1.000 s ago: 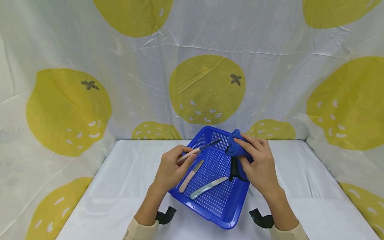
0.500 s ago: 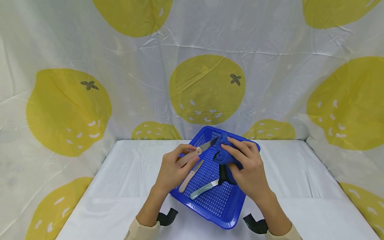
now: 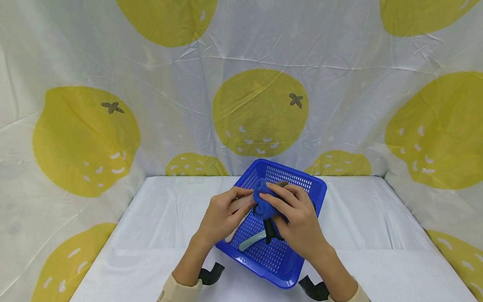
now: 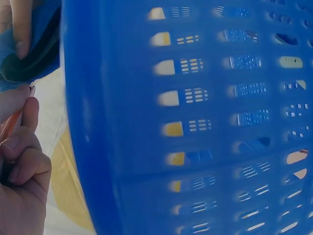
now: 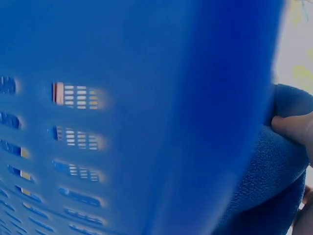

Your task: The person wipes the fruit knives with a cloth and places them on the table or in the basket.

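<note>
My left hand [image 3: 222,216] holds a knife by its pale pink handle [image 3: 239,204] above the blue plastic basket [image 3: 321,195]. With my right hand [image 3: 303,222] I grip a bunched blue cloth [image 3: 263,209] around the blade, close to the handle. Only the blade's tip [image 3: 282,183] pokes out past my right fingers. A black strip hangs from the cloth. Inside the basket lie a knife with a light green handle [image 3: 251,241] and another with a pink handle [image 3: 231,237]; cloth and hands hide their blades. Basket wall fills most of both wrist views, with the cloth [image 5: 269,171] at one edge.
The basket stands at an angle on a white-covered table [image 3: 362,214]. Behind the table hangs a white curtain [image 3: 339,105] printed with large yellow fruit. A black curved piece [image 3: 211,273] sits at each wrist.
My right hand has moved left with the cloth, from beyond the knife's tip along the blade to near the handle. The left hand has shifted slightly, still holding the knife.
</note>
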{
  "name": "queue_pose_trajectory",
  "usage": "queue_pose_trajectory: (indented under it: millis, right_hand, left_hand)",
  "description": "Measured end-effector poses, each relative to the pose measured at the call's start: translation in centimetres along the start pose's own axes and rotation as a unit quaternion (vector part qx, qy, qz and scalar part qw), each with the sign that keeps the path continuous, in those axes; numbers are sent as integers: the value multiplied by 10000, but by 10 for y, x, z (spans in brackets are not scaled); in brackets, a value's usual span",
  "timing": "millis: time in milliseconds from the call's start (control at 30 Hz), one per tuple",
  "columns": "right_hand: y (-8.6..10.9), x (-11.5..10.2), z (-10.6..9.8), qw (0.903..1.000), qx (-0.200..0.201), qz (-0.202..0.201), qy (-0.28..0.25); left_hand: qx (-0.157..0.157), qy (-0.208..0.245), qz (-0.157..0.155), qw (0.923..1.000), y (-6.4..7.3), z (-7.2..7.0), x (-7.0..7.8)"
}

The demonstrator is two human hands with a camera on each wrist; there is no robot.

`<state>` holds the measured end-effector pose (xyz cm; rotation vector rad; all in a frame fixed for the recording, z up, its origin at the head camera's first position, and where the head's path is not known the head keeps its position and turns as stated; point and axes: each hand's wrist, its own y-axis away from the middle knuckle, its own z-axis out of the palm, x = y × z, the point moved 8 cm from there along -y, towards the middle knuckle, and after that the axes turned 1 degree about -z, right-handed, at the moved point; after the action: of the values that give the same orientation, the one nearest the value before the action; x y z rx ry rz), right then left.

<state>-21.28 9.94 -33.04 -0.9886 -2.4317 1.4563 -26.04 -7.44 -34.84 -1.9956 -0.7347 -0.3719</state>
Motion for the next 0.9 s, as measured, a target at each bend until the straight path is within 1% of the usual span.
queue_pose_trajectory:
  millis: [100,233,433,700,900]
  right_hand:
    - [1,-2,4,9998,-143,26,129]
    - [1,-3,6,9993,-204,67,299]
    - [2,-1,6,9984,-238,239,448]
    - [1,3,2,9976,-133,359,581]
    - [1,10,-3,9968,-28,489,631]
  left_hand:
    - [22,32,140,9999,0,0,2]
    - [99,59,252,9996,0,-2,3]
    - [135,165,227,9995,0,-2,3]
    - [97,322,118,9994,0,-4,2]
    - [144,281,113,9994,1,-8,3]
